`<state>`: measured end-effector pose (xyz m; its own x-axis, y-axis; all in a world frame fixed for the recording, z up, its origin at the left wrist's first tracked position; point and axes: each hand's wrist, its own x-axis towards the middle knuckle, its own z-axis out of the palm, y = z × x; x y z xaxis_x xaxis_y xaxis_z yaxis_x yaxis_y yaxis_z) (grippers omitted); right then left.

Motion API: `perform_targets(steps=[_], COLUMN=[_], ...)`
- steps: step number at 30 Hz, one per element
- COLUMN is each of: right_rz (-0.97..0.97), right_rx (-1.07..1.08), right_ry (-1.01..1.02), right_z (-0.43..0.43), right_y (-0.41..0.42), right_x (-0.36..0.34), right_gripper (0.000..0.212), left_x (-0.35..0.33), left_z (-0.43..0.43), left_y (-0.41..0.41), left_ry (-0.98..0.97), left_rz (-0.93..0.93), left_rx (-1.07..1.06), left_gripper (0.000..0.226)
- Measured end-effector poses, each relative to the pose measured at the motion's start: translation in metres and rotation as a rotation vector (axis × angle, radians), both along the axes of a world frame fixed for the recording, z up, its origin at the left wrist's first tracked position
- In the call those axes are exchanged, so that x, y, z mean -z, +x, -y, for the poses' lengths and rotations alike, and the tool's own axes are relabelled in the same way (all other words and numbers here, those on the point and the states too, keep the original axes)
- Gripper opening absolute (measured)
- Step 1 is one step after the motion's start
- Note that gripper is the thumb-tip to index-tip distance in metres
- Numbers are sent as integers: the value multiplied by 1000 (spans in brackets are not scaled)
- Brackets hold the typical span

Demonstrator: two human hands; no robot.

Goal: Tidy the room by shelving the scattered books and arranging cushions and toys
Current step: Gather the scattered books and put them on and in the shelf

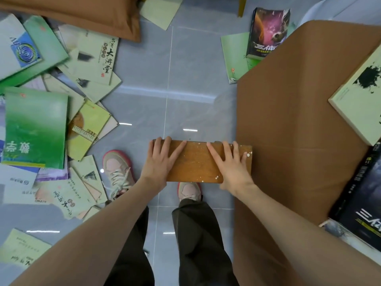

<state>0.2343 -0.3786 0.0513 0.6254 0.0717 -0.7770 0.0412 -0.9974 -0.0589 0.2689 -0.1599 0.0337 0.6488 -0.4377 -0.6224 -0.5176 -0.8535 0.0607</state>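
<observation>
Paint-flecked wooden board (198, 164) seen at centre, left grip (159, 162) and right grip (231, 165) laid flat on it, fingers straight and apart, scattered books (35, 124) strewn at 9 o'clock, brown cushion (288, 120) laid at 3 o'clock

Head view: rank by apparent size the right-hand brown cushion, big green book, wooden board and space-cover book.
Brown cushion
then green book and wooden board, too alike to split, the board nearer the camera
space-cover book smallest

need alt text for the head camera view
Left hand and right hand lie flat on a wooden board over a grey tiled floor. Scattered books lie at left; a brown cushion at right carries more.
</observation>
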Motion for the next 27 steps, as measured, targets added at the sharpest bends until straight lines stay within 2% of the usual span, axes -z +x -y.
perform_targets(steps=[5, 8, 10, 14, 19, 24, 27], right_rz=[7, 103, 147, 196, 287, 367, 384], right_rx=[99, 219, 260, 349, 565, 642, 664], right_ry=[6, 70, 116, 186, 290, 444, 511], right_z=[-7, -29, -48, -87, -140, -174, -180], right_y=[13, 42, 67, 127, 207, 278, 315], right_x=[-25, -54, -75, -108, -154, -202, -234], right_gripper=[96, 69, 61, 57, 53, 47, 46], left_x=[-18, -49, -73, -121, -182, -241, -268], left_z=[-6, -18, -32, -70, -123, -157, -164], left_y=[10, 38, 63, 125, 199, 264, 293], left_ry=[-84, -169, -249, -360, -499, -673, -784], left_rz=[-121, -128, -106, -61, -86, -16, 51], left_rx=[-107, -253, -388, -542, -694, -991, -1113], left_gripper=[108, 83, 67, 58, 53, 40, 41])
